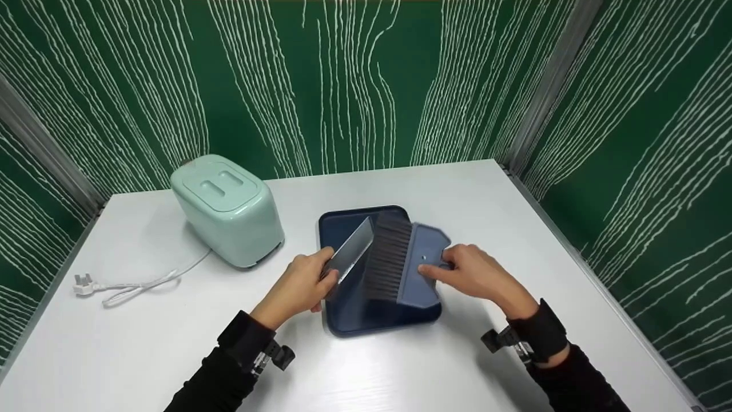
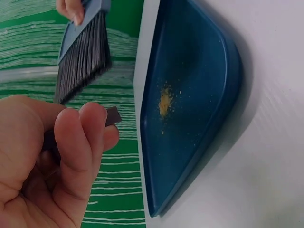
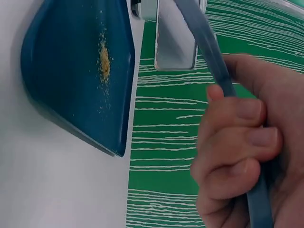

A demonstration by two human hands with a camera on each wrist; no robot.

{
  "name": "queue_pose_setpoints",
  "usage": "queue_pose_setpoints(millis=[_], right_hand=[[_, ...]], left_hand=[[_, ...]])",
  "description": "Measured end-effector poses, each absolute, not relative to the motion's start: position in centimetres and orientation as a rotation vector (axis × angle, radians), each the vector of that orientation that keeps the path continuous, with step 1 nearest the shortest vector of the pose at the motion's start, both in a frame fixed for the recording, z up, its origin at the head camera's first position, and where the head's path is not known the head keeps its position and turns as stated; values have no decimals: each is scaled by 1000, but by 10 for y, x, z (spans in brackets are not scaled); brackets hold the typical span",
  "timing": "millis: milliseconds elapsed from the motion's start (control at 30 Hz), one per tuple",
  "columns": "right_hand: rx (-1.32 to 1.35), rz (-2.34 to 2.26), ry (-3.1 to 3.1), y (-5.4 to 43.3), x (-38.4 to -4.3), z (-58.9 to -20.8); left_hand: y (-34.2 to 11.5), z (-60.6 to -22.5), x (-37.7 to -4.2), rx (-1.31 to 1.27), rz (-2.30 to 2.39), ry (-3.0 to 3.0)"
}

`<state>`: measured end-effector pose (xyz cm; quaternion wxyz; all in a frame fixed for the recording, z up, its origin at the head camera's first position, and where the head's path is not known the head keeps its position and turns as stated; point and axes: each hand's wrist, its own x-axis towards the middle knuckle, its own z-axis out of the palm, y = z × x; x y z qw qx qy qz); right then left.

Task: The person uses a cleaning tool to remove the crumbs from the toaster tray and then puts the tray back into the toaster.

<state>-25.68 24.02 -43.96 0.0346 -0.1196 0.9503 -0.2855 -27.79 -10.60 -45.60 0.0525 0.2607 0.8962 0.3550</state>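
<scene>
On my head feed, the left hand (image 1: pixel 302 284) pinches the plate (image 1: pixel 354 246) over the tray (image 1: pixel 351 320), while the right hand (image 1: pixel 473 273) grips the brush (image 1: pixel 422 266), its bristles just beside the plate. Plate and brush block my head view of the crumbs (image 2: pixel 165 101), which the wrist feeds show me lying in the tray. Beyond the left hand stands the toaster (image 1: pixel 231 214), its cord (image 1: pixel 146 284) and plug (image 1: pixel 84 285) lying left on the table (image 1: pixel 143 355).

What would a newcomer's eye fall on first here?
Likely the broad brush in the right hand and the shiny flat tool in the left hand, both over the navy tray. Yellowish crumbs show on that tray in both wrist views. A mint toaster stands at back left.
</scene>
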Motion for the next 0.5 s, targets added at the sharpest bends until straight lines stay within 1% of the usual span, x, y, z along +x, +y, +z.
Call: queue_pose_setpoints(millis=[267,367,500], right_hand=[[-670,-894,2647,222,-245,-446],[-696,-838,2624,213,-242,-447],[-683,-774,2643,207,-241,-451]], left_hand=[[-104,-458,-279,840,1041,2792],[-103,-458,-280,887,1013,2824],[-104,-459,-280,872,1038,2802]])
